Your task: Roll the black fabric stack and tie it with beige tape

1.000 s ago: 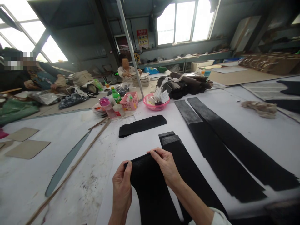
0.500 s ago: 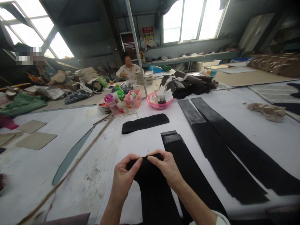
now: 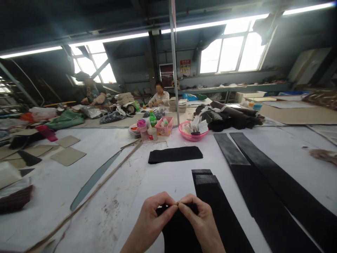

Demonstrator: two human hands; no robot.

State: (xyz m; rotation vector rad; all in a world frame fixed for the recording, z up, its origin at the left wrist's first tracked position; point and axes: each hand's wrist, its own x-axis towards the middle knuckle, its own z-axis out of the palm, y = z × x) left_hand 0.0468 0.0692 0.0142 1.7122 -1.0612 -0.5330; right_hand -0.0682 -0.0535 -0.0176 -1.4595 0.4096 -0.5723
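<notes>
A black fabric strip (image 3: 177,232) hangs down toward me from both hands. My left hand (image 3: 155,219) pinches its top edge between thumb and fingers. Close beside it, my right hand (image 3: 199,218) pinches the same edge, the thumb tips nearly touching. To the right lies a stack of black strips (image 3: 218,207) with greyish ends. Two long black strips (image 3: 244,182) stretch out farther right, their far ends dull grey. Beyond my hands a folded black strip (image 3: 176,155) lies crosswise on the white-covered table (image 3: 126,189).
A pink basin (image 3: 193,135) with gloves, a pink box (image 3: 164,127), bottles and a cup stand at the table's far side. A metal pole (image 3: 174,70) rises behind them. Two people sit beyond. A brown strip (image 3: 105,182) and beige pieces (image 3: 68,158) lie left.
My view has tipped up, so the table and hands sit lower. Both hands have come closer together along the strip's edge, still pinching it.
</notes>
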